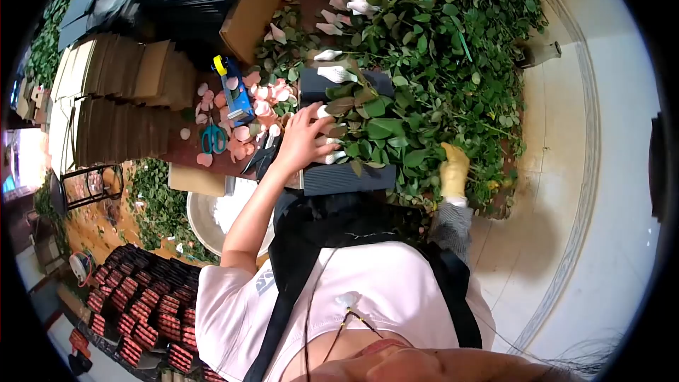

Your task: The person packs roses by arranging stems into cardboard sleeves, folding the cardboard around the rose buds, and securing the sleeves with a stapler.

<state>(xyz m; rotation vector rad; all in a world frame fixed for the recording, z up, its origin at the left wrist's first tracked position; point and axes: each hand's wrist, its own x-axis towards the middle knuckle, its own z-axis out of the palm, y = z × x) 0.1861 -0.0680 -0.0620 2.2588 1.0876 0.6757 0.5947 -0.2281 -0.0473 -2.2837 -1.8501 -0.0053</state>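
Observation:
My bare left hand lies with its fingers spread over several rose heads in white netting sleeves, at the left edge of a dark grey corrugated wrapper. Leafy rose stems run from these heads toward the right across the wrapper. My right hand, in a yellow glove, is curled around the lower stems, partly hidden by leaves. Just above my left hand, a netted rose head rests on the wrapper's far part. Black-handled scissors or shears lie beside my left wrist, partly covered.
A blue tape dispenser, teal scissors and loose pink petals lie to the left. Stacked cardboard sleeves stand beyond them. A large rose pile covers the back right. A white basin sits below the table's edge.

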